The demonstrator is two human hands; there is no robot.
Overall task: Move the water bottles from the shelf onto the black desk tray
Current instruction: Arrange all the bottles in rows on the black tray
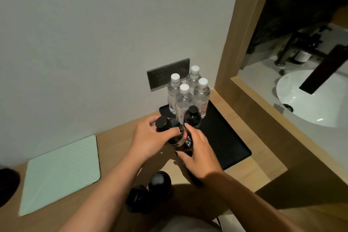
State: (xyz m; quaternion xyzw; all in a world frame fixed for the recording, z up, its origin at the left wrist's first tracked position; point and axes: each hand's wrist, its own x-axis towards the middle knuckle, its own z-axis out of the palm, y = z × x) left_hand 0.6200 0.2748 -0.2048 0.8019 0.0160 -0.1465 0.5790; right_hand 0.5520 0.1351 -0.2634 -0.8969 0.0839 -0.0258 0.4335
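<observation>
Several clear water bottles (201, 96) with white caps stand upright at the back left of the black desk tray (229, 137). A dark bottle (192, 117) with a black cap stands just in front of them on the tray. A second dark bottle (180, 138) with a black cap and a label is tilted, cap to the left, over the tray's near left edge. My left hand (148, 137) grips its upper part near the neck. My right hand (197, 154) holds its lower body.
A pale green mat (62, 173) lies on the wooden desk (116, 143) at the left. Two dark bottle tops (150, 190) show below my arms. A grey socket plate (162, 77) is on the wall. A wooden frame (244, 88) borders a washbasin (308, 100) at right.
</observation>
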